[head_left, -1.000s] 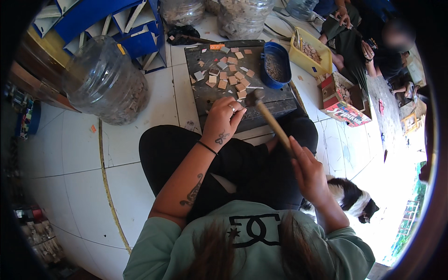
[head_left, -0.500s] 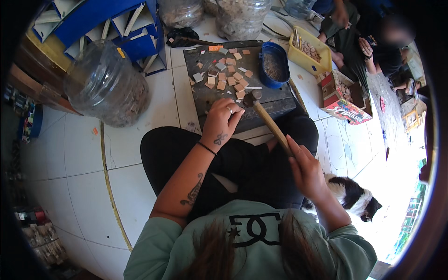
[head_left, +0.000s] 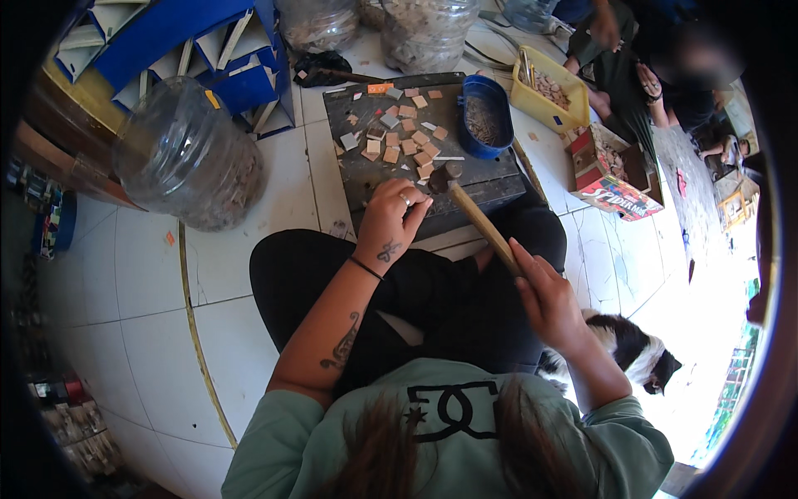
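My right hand (head_left: 544, 298) is wrapped round the wooden handle of a hammer (head_left: 482, 223). The hammer's dark metal head hangs over the near part of a low black work block (head_left: 371, 185), close to my left fingertips. My left hand (head_left: 394, 218), with a ring on one finger, is pinched at the block's near edge; whatever its fingertips hold is too small or hidden to make out. Beyond both hands, several small square tile pieces (head_left: 391, 155), tan, pinkish and grey, lie scattered on the block. The nearest ones are just past the hammer head.
A blue tub (head_left: 509, 143) of small fragments sits on the block's right side. Further right are a yellow basket (head_left: 517, 98) and a red box (head_left: 588, 179) with pieces inside. A large clear plastic container (head_left: 191, 166) stands left. A black-and-white cat (head_left: 623, 345) is by my right arm; another person sits far right.
The view has shifted very slightly. Both hands and the hammer keep nearly the same pose over the block.
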A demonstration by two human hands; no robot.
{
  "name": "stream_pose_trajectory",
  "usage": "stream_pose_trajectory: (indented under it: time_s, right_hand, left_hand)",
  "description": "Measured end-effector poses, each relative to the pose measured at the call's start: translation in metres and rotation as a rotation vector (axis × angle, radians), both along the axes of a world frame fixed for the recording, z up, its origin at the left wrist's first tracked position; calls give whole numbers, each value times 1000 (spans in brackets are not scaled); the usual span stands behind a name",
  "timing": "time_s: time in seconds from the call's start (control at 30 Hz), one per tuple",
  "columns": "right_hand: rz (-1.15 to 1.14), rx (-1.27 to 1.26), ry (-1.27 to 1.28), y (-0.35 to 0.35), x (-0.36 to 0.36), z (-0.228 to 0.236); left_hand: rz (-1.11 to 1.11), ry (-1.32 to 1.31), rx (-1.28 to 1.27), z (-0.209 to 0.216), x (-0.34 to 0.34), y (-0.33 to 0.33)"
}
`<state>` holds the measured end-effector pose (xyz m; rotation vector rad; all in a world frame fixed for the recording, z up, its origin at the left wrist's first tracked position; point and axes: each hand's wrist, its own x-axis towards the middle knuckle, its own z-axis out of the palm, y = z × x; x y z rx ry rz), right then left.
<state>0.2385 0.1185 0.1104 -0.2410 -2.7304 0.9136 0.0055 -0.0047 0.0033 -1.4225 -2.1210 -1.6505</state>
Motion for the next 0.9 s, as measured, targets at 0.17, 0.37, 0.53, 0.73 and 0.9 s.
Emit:
stream_pose_trajectory:
  time_s: [0.17,0.37,0.53,0.73,0.9]
  right_hand:
    - [-55,-22,-2,0,2,1]
    - [11,24,87,1,-1,-1]
    - [-9,-15,-94,1,-2,-1]
    - [-33,-16,-173,1,-1,-5]
    - [-55,-24,35,10,-11,-12]
  left_hand:
    - [2,-2,14,-1,0,0]
    - [2,-17,5,-1,0,-1]
    - [-4,8,-7,2,0,-1]
    - [19,44,-8,0,-1,-1]
    - [18,37,-10,-2,-2,-2]
